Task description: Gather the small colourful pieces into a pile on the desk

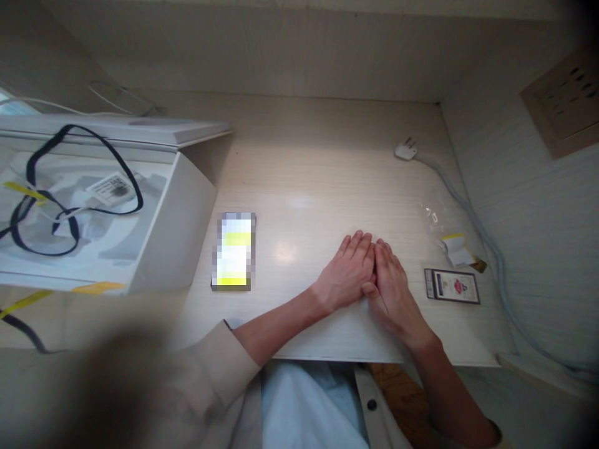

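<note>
Beige jacket (246,424) worn open over light blue

A dark, round button (372,405) stands out on the jacket's pale front edge (367,385). Left of the button hangs a creased light-blue garment (309,405); farther left is the loose beige left sleeve (206,371), its broad cuff (238,352) showing a dark trim (228,325). Right of the button, only the end of the right sleeve (484,436) shows.

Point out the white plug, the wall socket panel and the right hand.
White plug (405,151): head view, on its white body, just below the prongs.
Wall socket panel (568,111): head view, near the middle of its face.
Right hand (392,290): head view, on the back of the hand.
</note>
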The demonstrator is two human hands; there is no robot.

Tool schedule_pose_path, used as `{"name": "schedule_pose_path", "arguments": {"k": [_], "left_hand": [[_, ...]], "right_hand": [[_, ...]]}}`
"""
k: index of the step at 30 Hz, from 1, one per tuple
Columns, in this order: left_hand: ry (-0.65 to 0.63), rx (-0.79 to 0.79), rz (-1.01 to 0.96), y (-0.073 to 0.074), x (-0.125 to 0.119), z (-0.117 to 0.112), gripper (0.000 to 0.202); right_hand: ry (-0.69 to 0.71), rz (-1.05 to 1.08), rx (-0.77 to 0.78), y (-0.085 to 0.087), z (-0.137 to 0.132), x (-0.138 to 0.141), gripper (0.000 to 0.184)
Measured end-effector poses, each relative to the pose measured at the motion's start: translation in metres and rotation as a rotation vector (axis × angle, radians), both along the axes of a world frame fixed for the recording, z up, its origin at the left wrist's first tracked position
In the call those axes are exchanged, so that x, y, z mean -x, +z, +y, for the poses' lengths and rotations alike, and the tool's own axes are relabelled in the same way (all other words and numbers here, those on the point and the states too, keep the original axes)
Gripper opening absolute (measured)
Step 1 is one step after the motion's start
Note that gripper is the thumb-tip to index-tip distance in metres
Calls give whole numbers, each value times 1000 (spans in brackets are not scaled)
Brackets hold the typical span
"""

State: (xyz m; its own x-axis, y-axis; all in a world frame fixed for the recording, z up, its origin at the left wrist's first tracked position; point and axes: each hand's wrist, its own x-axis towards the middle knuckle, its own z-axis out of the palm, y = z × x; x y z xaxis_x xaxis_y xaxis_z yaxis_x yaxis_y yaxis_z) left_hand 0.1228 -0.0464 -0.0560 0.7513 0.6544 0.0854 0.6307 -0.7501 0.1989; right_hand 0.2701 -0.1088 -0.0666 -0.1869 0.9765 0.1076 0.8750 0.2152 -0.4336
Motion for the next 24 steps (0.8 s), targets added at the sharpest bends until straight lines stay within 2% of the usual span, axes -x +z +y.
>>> {"name": "schedule_pose_path", "arguments": {"k": [24], "left_hand": [[-21,-7,-57,4,-3,7,49]], "right_hand": [[-59,163,7,5,4,3,88]]}}
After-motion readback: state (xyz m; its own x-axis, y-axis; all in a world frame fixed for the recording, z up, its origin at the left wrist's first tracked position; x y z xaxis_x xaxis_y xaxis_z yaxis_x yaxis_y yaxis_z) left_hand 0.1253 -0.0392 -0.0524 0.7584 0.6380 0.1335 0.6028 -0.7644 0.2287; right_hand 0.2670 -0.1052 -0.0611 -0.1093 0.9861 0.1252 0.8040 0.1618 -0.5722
